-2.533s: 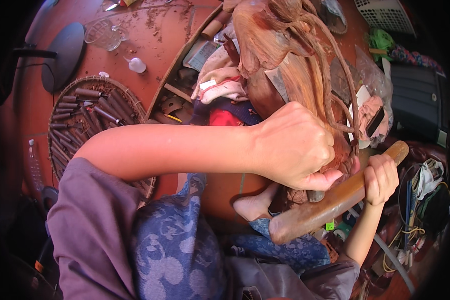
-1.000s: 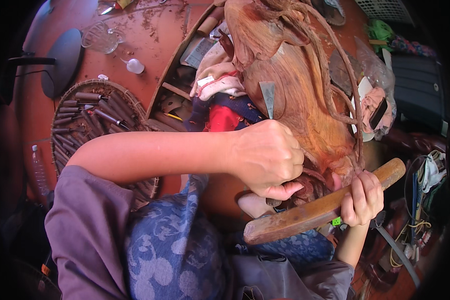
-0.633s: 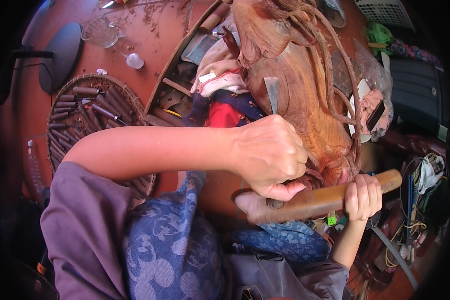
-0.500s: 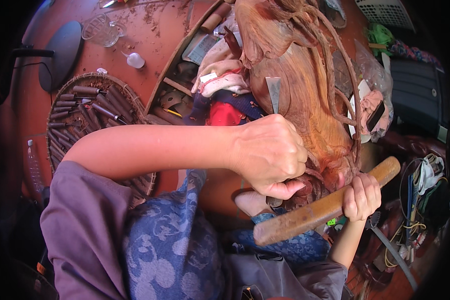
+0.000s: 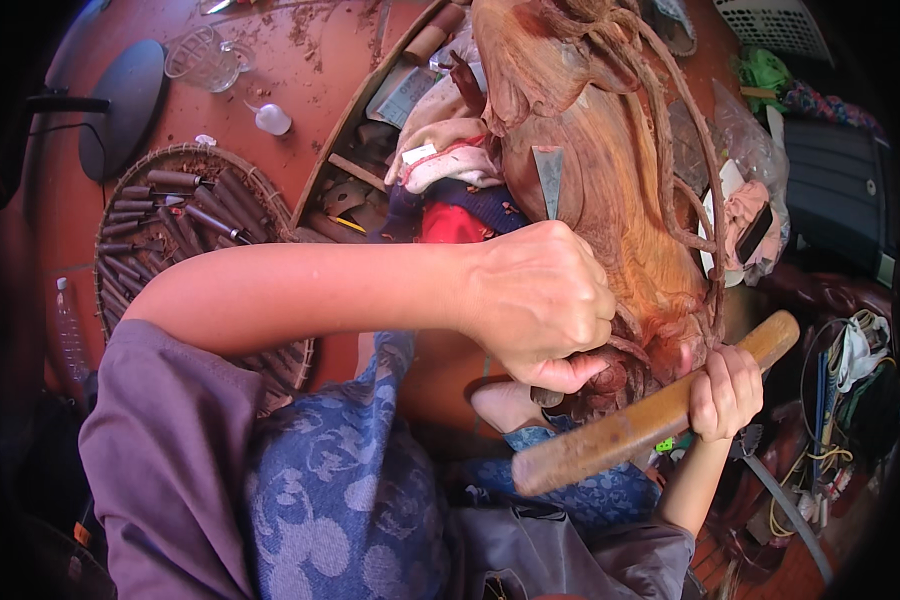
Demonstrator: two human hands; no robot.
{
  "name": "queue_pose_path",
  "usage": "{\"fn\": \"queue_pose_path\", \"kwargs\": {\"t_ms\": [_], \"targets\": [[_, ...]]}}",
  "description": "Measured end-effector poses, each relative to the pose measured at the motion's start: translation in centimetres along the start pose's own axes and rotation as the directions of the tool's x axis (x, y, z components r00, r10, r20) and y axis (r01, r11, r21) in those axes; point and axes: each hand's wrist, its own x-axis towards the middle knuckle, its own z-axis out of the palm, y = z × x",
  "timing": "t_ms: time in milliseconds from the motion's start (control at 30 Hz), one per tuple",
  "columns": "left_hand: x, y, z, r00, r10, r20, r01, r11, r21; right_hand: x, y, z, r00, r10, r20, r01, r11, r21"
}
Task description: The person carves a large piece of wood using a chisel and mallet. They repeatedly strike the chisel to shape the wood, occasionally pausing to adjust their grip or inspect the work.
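My left hand [image 5: 540,305] is closed in a fist around a chisel. Its flared steel blade [image 5: 548,180] points away from me over the large reddish-brown wood carving [image 5: 580,150]. I cannot tell whether its edge touches the wood. The butt of its handle peeks out below the thumb. My right hand [image 5: 727,395] grips a long wooden mallet [image 5: 610,430], held slantwise with its thick end toward lower left, close below the left fist. Near both hands, the lower part of the carving is deeply cut into curled, knotty shapes.
A round woven basket [image 5: 135,165] of wood-handled carving tools lies at left. Beside the carving, a long tray [image 5: 315,185] holds cloths and wood pieces. A glass mug [image 5: 202,60], white bulb [image 5: 272,119] and plastic bottle [image 5: 70,330] stand on the tiles. Cords and cloths [image 5: 850,400] hang at right.
The chisel blade has turned slightly in my left fist. The mallet's thick end has dipped a little and shifted right. Both hands keep their grip.
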Motion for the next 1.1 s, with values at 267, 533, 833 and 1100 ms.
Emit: {"fn": "queue_pose_path", "kwargs": {"t_ms": [267, 533, 833, 1100], "targets": [[-0.2, -0.3, -0.4, 1.0, 0.021, 0.02, -0.021, 1.0, -0.009, 0.1, -0.2, 0.0, 1.0, 0.026, -0.009, -0.025, 0.999, 0.035], [-0.1, -0.1, -1.3, 0.998, 0.021, 0.051, -0.02, 1.0, -0.01, 0.1, -0.5, -0.1, 0.996, 0.081, 0.027, -0.081, 0.997, -0.003], [-0.1, -0.5, -1.4, 0.996, 0.044, 0.08, -0.041, 0.998, -0.037, 0.5, -1.1, -0.1, 0.989, 0.137, 0.05, -0.132, 0.987, -0.091], [-0.1, -0.7, -1.9, 0.994, 0.047, 0.101, -0.047, 0.999, -0.002, 0.4, -1.0, 0.3, 0.992, 0.121, 0.026, -0.12, 0.992, -0.035]]}}
